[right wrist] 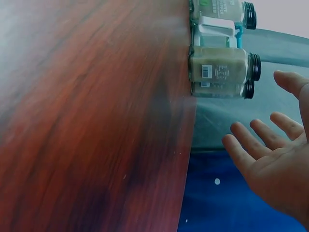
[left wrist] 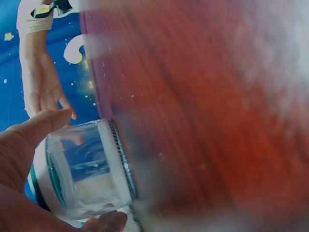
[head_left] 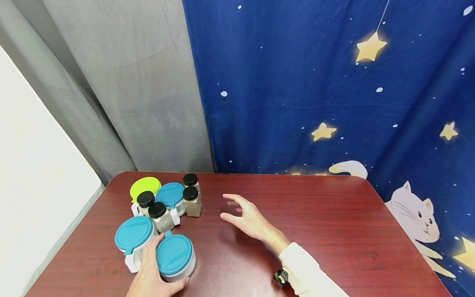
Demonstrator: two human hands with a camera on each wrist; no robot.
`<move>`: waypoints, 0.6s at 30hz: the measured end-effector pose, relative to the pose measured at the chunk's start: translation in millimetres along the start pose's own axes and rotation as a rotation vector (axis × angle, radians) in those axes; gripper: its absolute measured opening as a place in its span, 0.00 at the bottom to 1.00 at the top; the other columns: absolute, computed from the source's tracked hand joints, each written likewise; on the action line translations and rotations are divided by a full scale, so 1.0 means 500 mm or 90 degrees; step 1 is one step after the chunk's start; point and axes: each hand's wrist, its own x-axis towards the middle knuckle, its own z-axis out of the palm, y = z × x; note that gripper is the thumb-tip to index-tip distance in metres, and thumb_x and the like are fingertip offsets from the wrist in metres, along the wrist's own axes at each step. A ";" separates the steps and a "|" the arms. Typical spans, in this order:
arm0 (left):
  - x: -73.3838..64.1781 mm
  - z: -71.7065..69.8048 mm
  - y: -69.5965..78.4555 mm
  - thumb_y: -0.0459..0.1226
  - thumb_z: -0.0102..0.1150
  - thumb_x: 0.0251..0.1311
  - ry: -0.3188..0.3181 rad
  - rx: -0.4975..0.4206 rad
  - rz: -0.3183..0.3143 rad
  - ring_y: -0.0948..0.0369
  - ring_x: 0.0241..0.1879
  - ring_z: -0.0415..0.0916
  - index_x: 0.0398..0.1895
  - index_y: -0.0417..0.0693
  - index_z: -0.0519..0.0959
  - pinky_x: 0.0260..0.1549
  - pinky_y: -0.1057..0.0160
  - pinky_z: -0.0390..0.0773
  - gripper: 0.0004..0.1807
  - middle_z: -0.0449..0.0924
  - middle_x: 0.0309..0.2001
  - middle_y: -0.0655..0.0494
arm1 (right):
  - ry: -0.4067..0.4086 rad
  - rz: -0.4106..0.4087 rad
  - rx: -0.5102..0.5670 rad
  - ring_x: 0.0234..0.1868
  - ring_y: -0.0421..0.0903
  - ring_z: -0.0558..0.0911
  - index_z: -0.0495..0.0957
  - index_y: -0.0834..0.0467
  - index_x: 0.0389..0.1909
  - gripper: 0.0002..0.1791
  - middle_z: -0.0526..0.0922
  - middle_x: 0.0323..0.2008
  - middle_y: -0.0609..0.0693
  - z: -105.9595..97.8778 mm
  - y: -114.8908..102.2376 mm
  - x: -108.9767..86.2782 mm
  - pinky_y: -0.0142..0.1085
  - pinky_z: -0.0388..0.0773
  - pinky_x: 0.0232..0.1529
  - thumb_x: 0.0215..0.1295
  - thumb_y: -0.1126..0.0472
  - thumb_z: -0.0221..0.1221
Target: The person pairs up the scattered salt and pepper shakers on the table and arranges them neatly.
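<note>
At the table's near left, my left hand (head_left: 150, 268) grips a clear seasoning jar with a blue lid (head_left: 174, 255), thumb on its near side and fingers along its left. The left wrist view shows the jar's clear body (left wrist: 91, 164) between thumb and fingers, its base close over the tabletop. My right hand (head_left: 250, 218) hovers over the table with fingers spread and nothing in it. Nearest to it is a black-capped spice bottle (head_left: 192, 204) filled with pale powder. Left of the held jar stands another blue-lidded jar (head_left: 134, 236) with a white handle.
Behind the held jar are a green-lidded jar (head_left: 144, 187), a third blue-lidded jar (head_left: 170, 194) and more black-capped bottles (head_left: 161, 220), set close together. The dark red table (head_left: 315, 214) reaches back to a grey curtain (head_left: 148, 90) and a blue starry one (head_left: 278, 90).
</note>
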 end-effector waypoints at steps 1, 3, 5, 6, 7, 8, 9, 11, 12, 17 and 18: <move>0.003 0.000 -0.003 0.58 0.83 0.36 -0.007 -0.012 -0.016 0.35 0.60 0.65 0.76 0.45 0.41 0.51 0.33 0.74 0.73 0.51 0.68 0.34 | -0.002 -0.003 0.004 0.64 0.53 0.75 0.72 0.54 0.69 0.32 0.75 0.65 0.49 0.004 0.000 0.006 0.55 0.68 0.64 0.66 0.54 0.68; 0.006 0.000 -0.007 0.57 0.84 0.36 -0.014 -0.032 -0.032 0.34 0.61 0.64 0.76 0.45 0.38 0.54 0.32 0.71 0.75 0.51 0.69 0.32 | -0.006 -0.013 0.011 0.64 0.53 0.76 0.72 0.54 0.69 0.32 0.76 0.65 0.50 0.011 -0.001 0.017 0.55 0.69 0.64 0.66 0.55 0.68; 0.007 -0.002 -0.012 0.55 0.84 0.36 -0.019 -0.051 -0.030 0.34 0.62 0.64 0.77 0.47 0.37 0.55 0.32 0.70 0.75 0.51 0.70 0.31 | -0.011 -0.024 0.020 0.63 0.52 0.76 0.72 0.54 0.69 0.31 0.76 0.65 0.50 0.022 -0.002 0.031 0.55 0.70 0.63 0.66 0.56 0.68; 0.007 -0.004 -0.014 0.55 0.84 0.37 -0.022 -0.056 -0.024 0.34 0.62 0.65 0.78 0.48 0.36 0.55 0.32 0.71 0.75 0.52 0.70 0.31 | -0.014 -0.029 0.026 0.63 0.51 0.76 0.72 0.54 0.69 0.31 0.76 0.65 0.49 0.027 -0.003 0.037 0.55 0.70 0.63 0.66 0.57 0.68; 0.007 -0.005 -0.016 0.53 0.84 0.37 -0.019 -0.062 -0.006 0.35 0.61 0.66 0.78 0.49 0.37 0.54 0.32 0.71 0.74 0.54 0.69 0.31 | -0.017 -0.034 0.032 0.63 0.51 0.76 0.73 0.53 0.69 0.31 0.77 0.64 0.49 0.032 -0.004 0.044 0.55 0.70 0.63 0.66 0.57 0.67; 0.007 -0.005 -0.018 0.52 0.84 0.37 -0.017 -0.070 0.012 0.35 0.61 0.67 0.79 0.51 0.38 0.54 0.33 0.72 0.74 0.55 0.69 0.31 | -0.020 -0.039 0.036 0.63 0.50 0.77 0.73 0.53 0.69 0.30 0.77 0.64 0.49 0.038 -0.004 0.050 0.55 0.70 0.62 0.67 0.58 0.67; 0.006 -0.006 -0.020 0.51 0.85 0.37 -0.014 -0.078 0.029 0.37 0.60 0.67 0.79 0.52 0.40 0.53 0.34 0.73 0.73 0.57 0.69 0.33 | -0.023 -0.042 0.039 0.62 0.51 0.77 0.73 0.53 0.69 0.30 0.77 0.64 0.49 0.043 -0.004 0.055 0.54 0.71 0.62 0.66 0.58 0.67; 0.005 -0.006 -0.022 0.48 0.86 0.36 -0.001 -0.088 0.072 0.39 0.58 0.70 0.79 0.53 0.45 0.51 0.36 0.74 0.70 0.62 0.67 0.35 | -0.029 -0.047 0.044 0.62 0.53 0.77 0.73 0.53 0.69 0.30 0.78 0.63 0.50 0.053 -0.004 0.064 0.53 0.71 0.62 0.67 0.59 0.67; 0.005 -0.006 -0.022 0.46 0.86 0.35 -0.001 -0.092 0.085 0.41 0.58 0.70 0.79 0.53 0.48 0.51 0.37 0.74 0.69 0.63 0.67 0.36 | -0.032 -0.048 0.043 0.62 0.54 0.77 0.73 0.54 0.69 0.30 0.78 0.63 0.50 0.057 -0.004 0.069 0.52 0.72 0.62 0.67 0.59 0.67; 0.009 -0.011 -0.025 0.43 0.86 0.36 -0.012 -0.116 0.118 0.45 0.60 0.70 0.77 0.56 0.58 0.52 0.40 0.74 0.62 0.66 0.68 0.42 | -0.040 -0.043 0.048 0.62 0.57 0.77 0.73 0.56 0.69 0.30 0.78 0.62 0.52 0.072 0.001 0.091 0.50 0.72 0.62 0.67 0.60 0.68; 0.010 -0.012 -0.025 0.43 0.86 0.37 -0.017 -0.120 0.118 0.45 0.60 0.69 0.77 0.56 0.58 0.52 0.40 0.73 0.61 0.65 0.69 0.42 | -0.041 -0.042 0.052 0.62 0.57 0.77 0.73 0.57 0.69 0.30 0.78 0.62 0.52 0.074 0.003 0.095 0.51 0.72 0.62 0.67 0.61 0.68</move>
